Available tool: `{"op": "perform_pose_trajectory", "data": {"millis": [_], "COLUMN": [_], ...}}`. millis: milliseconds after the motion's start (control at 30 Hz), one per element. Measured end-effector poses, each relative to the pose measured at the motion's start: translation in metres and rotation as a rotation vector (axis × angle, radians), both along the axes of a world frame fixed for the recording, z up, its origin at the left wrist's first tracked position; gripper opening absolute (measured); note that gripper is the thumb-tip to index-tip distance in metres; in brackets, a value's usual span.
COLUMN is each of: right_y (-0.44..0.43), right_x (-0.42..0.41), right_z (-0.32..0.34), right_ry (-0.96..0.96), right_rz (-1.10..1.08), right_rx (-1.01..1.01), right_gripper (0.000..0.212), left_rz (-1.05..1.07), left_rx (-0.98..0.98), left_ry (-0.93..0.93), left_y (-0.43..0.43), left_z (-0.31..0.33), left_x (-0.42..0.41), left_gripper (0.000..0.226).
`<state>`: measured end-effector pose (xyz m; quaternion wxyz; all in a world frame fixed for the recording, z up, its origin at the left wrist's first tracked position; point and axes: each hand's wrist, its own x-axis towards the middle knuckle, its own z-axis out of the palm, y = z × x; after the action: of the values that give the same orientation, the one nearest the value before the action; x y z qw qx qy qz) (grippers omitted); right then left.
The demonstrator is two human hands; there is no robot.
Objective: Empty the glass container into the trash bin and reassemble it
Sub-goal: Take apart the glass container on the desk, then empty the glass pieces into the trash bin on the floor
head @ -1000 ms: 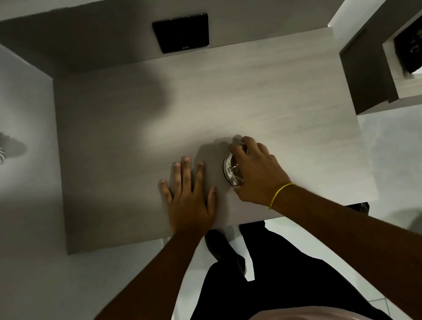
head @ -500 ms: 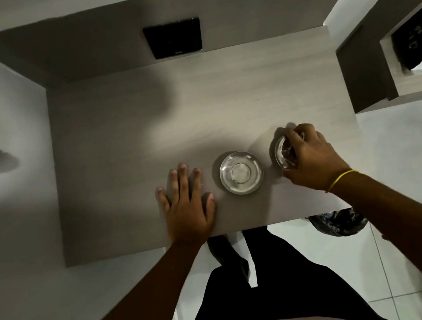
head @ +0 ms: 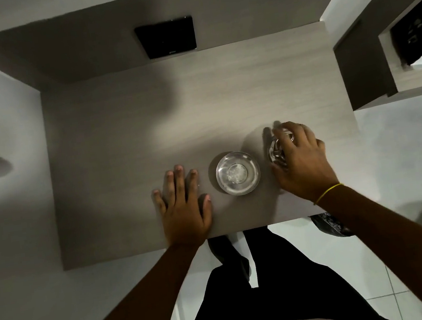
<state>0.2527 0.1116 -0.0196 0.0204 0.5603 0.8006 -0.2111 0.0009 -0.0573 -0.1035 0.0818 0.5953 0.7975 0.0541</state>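
Note:
A round glass container (head: 238, 175) stands open on the wooden table (head: 126, 133), near its front edge. To its right, my right hand (head: 302, 161) is closed over the glass lid (head: 275, 150), which rests on or just above the tabletop. My left hand (head: 183, 203) lies flat on the table, fingers spread, just left of the container and apart from it. A trash bin with a black liner (head: 329, 220) peeks out below the table's front right corner, mostly hidden by my right forearm.
A black square panel (head: 165, 37) sits at the table's back. A wooden cabinet with an open compartment (head: 390, 61) stands to the right. Pale tiled floor (head: 398, 162) lies right of the table, and my legs are below its front edge.
My right hand lifted the lid off the container and carried it to the right, uncovering the glass container. My left hand stayed flat on the table.

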Motion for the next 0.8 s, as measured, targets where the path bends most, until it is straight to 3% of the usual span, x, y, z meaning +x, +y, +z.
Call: {"op": "perform_pose_trajectory", "data": {"millis": [133, 467, 567, 800], "right_y": [-0.006, 0.026, 0.032, 0.022], "right_x": [-0.024, -0.053, -0.036, 0.096], "right_z": [0.004, -0.007, 0.006, 0.027], "right_ry": [0.017, 0.133, 0.232, 0.546], "right_rz": [0.080, 0.172, -0.010, -0.557], "right_rx": [0.102, -0.188, -0.206, -0.183], "right_gripper": [0.052, 0.039, 0.030, 0.037], "left_rz": [0.004, 0.012, 0.020, 0.020], "left_rx": [0.007, -0.045, -0.055, -0.025], "left_ry": [0.014, 0.010, 0.003, -0.003], "left_y": [0.001, 0.002, 0.003, 0.020], "left_z": [0.001, 0.006, 0.012, 0.015], "left_x": [0.002, 0.000, 0.003, 0.015], "left_gripper": [0.071, 0.069, 0.070, 0.065]}}
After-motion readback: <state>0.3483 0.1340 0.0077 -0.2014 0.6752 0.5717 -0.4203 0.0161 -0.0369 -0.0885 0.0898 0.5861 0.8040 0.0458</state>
